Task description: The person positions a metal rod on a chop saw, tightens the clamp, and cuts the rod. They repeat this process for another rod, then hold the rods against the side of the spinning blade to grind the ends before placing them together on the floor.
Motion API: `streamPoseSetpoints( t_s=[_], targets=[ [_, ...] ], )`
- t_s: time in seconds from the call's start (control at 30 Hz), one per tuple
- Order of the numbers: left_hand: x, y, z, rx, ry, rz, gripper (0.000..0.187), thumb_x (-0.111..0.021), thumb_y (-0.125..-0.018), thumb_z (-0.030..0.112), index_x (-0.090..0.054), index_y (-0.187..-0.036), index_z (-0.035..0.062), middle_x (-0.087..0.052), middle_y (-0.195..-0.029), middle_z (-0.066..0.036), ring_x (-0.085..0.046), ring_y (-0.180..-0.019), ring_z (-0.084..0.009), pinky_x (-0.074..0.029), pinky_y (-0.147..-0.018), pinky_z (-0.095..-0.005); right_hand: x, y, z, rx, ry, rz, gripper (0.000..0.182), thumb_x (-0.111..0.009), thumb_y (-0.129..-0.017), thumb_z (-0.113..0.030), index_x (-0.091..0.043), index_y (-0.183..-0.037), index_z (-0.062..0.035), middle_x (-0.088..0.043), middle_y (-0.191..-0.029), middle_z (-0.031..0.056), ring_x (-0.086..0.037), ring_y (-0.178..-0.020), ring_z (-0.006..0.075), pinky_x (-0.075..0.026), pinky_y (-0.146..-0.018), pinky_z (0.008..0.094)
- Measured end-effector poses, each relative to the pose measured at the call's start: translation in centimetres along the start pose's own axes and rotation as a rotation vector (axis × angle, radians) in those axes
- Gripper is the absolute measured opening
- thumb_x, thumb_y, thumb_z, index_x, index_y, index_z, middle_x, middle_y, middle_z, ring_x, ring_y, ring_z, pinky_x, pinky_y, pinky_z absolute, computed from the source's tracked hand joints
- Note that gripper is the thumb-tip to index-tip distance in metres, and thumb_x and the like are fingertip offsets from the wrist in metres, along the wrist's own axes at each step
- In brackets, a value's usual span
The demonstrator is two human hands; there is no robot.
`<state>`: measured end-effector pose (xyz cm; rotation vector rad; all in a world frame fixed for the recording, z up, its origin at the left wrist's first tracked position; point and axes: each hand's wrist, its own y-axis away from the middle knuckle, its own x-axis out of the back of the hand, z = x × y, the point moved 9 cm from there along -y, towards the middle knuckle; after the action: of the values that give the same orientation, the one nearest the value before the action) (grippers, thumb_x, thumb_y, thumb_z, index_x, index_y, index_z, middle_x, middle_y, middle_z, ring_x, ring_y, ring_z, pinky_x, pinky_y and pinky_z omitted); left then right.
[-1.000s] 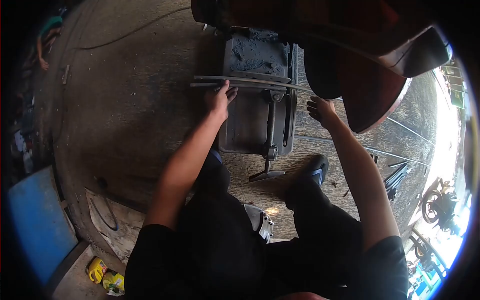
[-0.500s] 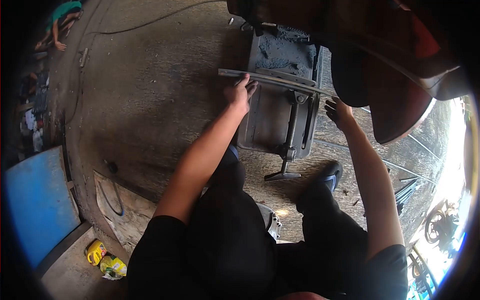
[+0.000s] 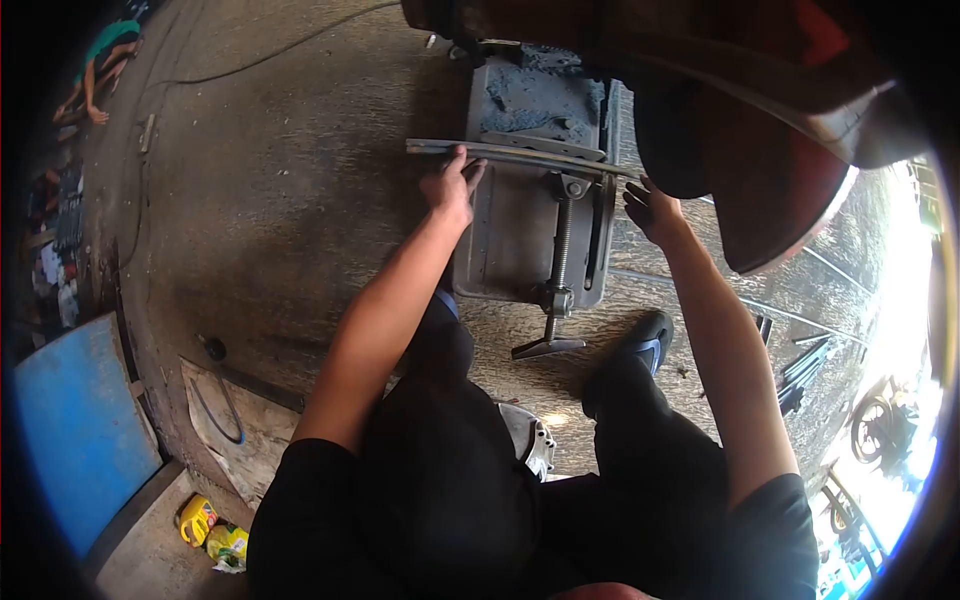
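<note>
A long, thin metal bar [image 3: 520, 156] lies crosswise over the bed of a cut-off saw [image 3: 548, 95], beside the metal fence. My left hand [image 3: 452, 190] grips the bar near its left end, thumb over it and fingers below. At the other end, my right hand [image 3: 655, 212] has its thumb against the bar, with the fingers loosely curled under it. Between my hands and nearer to me is the saw's clamp screw [image 3: 563, 240], with a T-shaped handle [image 3: 548, 348]. The dark saw head with its red guard [image 3: 775, 215] hangs over the upper right.
Blue-grey metal dust covers the far part of the saw bed. A cable [image 3: 270, 66] runs across the floor. Thin metal rods [image 3: 805, 372] lie at the right. A blue panel [image 3: 85, 430] and a yellow jug [image 3: 197, 520] are at the left. Another person [image 3: 108, 45] crouches far left.
The whole view has shifted, so the saw and both hands appear further left. Both hands keep about the same places along the bar.
</note>
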<state>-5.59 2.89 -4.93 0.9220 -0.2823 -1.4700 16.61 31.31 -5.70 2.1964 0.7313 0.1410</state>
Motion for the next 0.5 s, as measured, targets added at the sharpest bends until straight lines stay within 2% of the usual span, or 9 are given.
streamPoseSetpoints(
  t_s=[0.1, 0.23, 0.5],
  targets=[
    [0.0, 0.4, 0.3, -0.032, -0.019, 0.028, 0.018, -0.065, -0.089, 0.012, -0.06, -0.1, -0.0011, -0.065, -0.092, -0.01, -0.066, -0.08, -0.0214, -0.059, -0.075, -0.0309, -0.2, 0.7, -0.3, -0.043, 0.034, 0.052, 0.053, -0.052, -0.093, -0.049, -0.046, -0.13, -0.012, -0.059, -0.113, 0.0087, -0.06, -0.095, 0.0212, -0.052, -0.078, 0.0333],
    [-0.1, 0.4, 0.5, -0.082, -0.028, 0.029, 0.018, -0.065, -0.089, 0.011, -0.06, -0.1, -0.0011, -0.064, -0.091, -0.011, -0.066, -0.079, -0.0216, -0.059, -0.076, -0.0307, 0.0, 0.6, -0.6, 0.043, 0.049, -0.01, 0.05, -0.052, -0.092, -0.051, -0.049, -0.124, -0.0122, -0.059, -0.11, 0.0074, -0.06, -0.093, 0.0197, -0.052, -0.075, 0.0308],
    [0.2, 0.1, 0.4, -0.066, 0.041, 0.038, 0.019, -0.064, -0.09, 0.01, -0.057, -0.104, -0.0011, -0.064, -0.091, -0.01, -0.066, -0.079, -0.0225, -0.06, -0.071, -0.0318, 0.4, 0.1, -0.2, -0.02, 0.048, -0.001, 0.056, -0.052, -0.092, -0.052, -0.045, -0.132, -0.0137, -0.059, -0.111, 0.0058, -0.058, -0.093, 0.0192, -0.049, -0.079, 0.0321]
  ],
)
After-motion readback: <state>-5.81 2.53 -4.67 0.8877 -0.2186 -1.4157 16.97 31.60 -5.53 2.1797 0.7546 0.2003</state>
